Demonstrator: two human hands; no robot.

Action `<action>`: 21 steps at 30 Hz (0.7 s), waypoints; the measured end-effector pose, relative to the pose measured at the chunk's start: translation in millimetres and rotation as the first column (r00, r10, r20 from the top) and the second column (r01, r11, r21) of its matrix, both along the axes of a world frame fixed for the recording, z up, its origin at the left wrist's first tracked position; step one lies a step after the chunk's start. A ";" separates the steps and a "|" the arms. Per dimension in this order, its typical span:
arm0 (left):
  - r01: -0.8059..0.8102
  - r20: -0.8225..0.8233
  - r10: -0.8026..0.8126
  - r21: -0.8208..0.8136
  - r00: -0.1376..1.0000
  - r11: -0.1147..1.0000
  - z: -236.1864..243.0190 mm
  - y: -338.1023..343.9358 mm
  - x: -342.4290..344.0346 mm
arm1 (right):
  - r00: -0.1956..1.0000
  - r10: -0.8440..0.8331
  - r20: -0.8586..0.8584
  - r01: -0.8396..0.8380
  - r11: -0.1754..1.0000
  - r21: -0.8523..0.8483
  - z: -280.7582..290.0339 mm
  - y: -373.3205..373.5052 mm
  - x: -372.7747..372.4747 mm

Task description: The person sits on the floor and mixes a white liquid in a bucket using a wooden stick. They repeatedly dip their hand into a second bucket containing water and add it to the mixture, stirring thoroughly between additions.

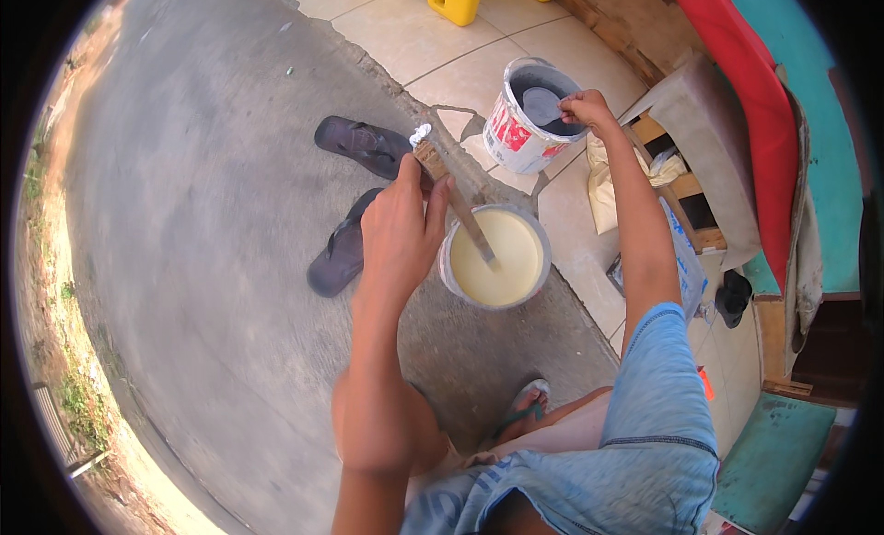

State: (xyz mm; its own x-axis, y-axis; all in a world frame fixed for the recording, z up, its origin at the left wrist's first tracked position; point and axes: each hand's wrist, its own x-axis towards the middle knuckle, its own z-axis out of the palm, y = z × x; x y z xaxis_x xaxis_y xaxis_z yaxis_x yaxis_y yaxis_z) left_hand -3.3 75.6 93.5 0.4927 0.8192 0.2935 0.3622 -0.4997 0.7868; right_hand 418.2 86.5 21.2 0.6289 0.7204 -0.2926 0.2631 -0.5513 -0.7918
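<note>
My left hand [401,215] is closed round a flat wooden stick [471,229]. The stick's lower end dips into pale cream paint-like liquid [516,250] in a round tub [545,275] on the concrete. A white smear or scrap clings near its upper end. To the far right, my right hand [587,110] reaches over a white bucket [508,134] with red markings and a dark grey inside. Its fingers pinch the edge of a round grey dish-like thing [540,105] inside the bucket's mouth; its exact kind is unclear.
A pair of dark flip-flops [339,250] lies left of the tub. The grey concrete [203,213] meets pale tiles [575,222] along a broken edge. A cream bag [603,190] and a wooden-framed piece of furniture [709,148] stand at right. Yellow plastic legs [453,1] show at the top.
</note>
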 end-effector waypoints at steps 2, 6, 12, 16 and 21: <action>-0.026 -0.015 0.027 0.014 1.000 1.000 1.5 0.1 -1.4 | 1.000 0.010 -0.018 -0.009 0.999 0.035 9.3 -8.0 2.4; -0.092 -0.064 0.093 0.027 0.994 0.995 6.0 1.6 -6.2 | 0.996 0.060 -0.066 -0.052 0.992 0.119 33.6 -32.7 -5.8; -0.139 -0.093 0.140 0.009 0.986 0.990 10.5 1.0 -10.1 | 0.982 0.136 -0.130 -0.124 0.988 0.096 56.2 -87.3 -49.5; -0.138 -0.061 0.143 0.074 0.988 0.988 7.4 -0.4 -10.9 | 0.971 0.167 -0.170 -0.154 0.984 0.084 44.9 -124.5 -82.5; -0.143 -0.137 0.149 0.053 0.979 0.988 14.0 -6.4 -9.0 | 0.977 0.190 -0.097 -0.177 0.976 0.126 14.7 -157.5 -112.6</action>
State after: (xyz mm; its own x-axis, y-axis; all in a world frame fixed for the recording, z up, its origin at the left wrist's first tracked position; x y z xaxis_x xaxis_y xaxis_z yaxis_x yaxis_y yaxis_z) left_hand -12.3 69.2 107.5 0.4074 0.8736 0.2662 0.5385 -0.4652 0.7026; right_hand 305.6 -70.9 35.9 0.4524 0.8534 -0.2591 0.2611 -0.4045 -0.8765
